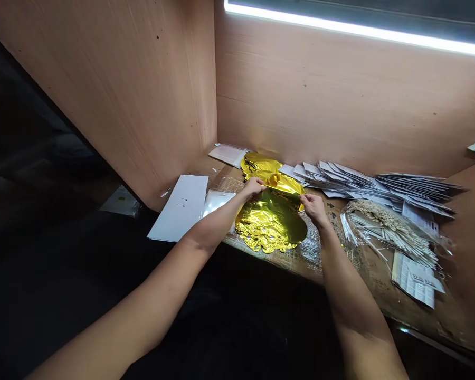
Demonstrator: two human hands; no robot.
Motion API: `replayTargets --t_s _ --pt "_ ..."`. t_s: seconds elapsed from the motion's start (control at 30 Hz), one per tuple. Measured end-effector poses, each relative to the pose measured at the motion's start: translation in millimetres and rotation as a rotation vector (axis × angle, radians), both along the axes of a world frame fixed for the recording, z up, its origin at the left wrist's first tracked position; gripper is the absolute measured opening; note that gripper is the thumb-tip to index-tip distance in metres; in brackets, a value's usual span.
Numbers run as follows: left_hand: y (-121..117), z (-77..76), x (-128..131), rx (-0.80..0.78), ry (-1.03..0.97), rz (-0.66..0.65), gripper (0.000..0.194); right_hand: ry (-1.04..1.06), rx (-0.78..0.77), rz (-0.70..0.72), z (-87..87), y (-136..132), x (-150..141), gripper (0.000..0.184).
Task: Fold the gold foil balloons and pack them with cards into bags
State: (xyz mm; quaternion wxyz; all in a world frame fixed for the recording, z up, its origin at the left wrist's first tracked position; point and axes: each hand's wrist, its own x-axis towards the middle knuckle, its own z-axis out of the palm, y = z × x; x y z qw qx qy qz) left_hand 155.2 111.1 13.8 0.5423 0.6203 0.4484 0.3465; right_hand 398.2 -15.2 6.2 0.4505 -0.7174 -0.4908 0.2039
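Note:
A shiny gold foil balloon (273, 219), flat and wavy-edged, lies across the front of the bench top. My left hand (255, 187) pinches the foil near its middle, fingers pressed together. On the other side my right hand (313, 208) grips the right edge of the foil between thumb and fingers. Between the hands the foil is drawn into a crosswise fold. More gold foil (259, 163) spreads behind them toward the back wall; whether it is one piece with the front part I cannot tell.
White paper sheets (184, 206) and clear plastic bags (217, 203) lie left of the foil. Many folded leaflets (340, 177) fan out along the back. A bag of white straws (396, 232) and a printed packet (415, 279) lie right. Wooden panels (174, 95) enclose the bench.

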Motion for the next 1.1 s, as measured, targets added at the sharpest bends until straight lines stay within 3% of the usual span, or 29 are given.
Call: replayTargets --t_s 0.1,0.23,0.3,0.37,0.47,0.53,0.63,0.73,0.8,0.87,0.93,1.0,1.1 --pt "8 11.6 15 0.067 0.025 0.011 0.046 0.064 0.081 0.062 15.6 -8 6 0.049" --pt "4 40.5 45 0.138 -0.114 -0.342 0.080 0.120 0.178 0.099 41.2 -10 14 0.046" --pt "-1 60.2 59 0.209 -0.149 -0.433 0.067 0.129 0.247 0.065 56.2 -12 19 0.041" --pt "-8 79.9 67 0.375 -0.117 -0.433 0.044 0.098 0.363 0.008 72.7 -20 24 0.038" --pt "-29 98.8 62 0.774 -0.017 -0.394 0.016 -0.027 0.490 0.002 95.6 -51 21 0.031" --pt "-52 98.1 47 1.042 0.033 -0.332 0.011 -0.186 0.480 0.025 103.2 -84 9 0.027" --pt "-97 72.3 11 1.286 0.103 -0.246 0.017 -0.494 0.458 0.014 90.9 -142 -19 0.013" --pt "-142 22.1 -27 1.350 0.210 -0.377 0.018 -0.690 0.396 0.022 45.7 -191 -55 0.024" --pt "-168 -16.3 -47 1.289 0.287 -0.551 0.022 -0.769 0.253 0.071 5.6 -214 -79 0.041" --pt "-187 -51.2 -63 1.185 0.311 -0.685 0.024 -0.784 0.128 0.144 -31.5 -227 -98 0.044" --pt "-198 -77.5 -76 1.086 0.278 -0.755 0.023 -0.744 0.065 0.209 -56.7 -233 -111 0.042" --pt "-203 -92.7 -86 1.010 0.208 -0.778 0.022 -0.689 0.039 0.287 -66.7 -234 -116 0.040" --pt "-199 -95.0 -92 0.860 0.146 -0.729 0.021 -0.602 -0.016 0.370 -60.3 -225 -113 0.033"
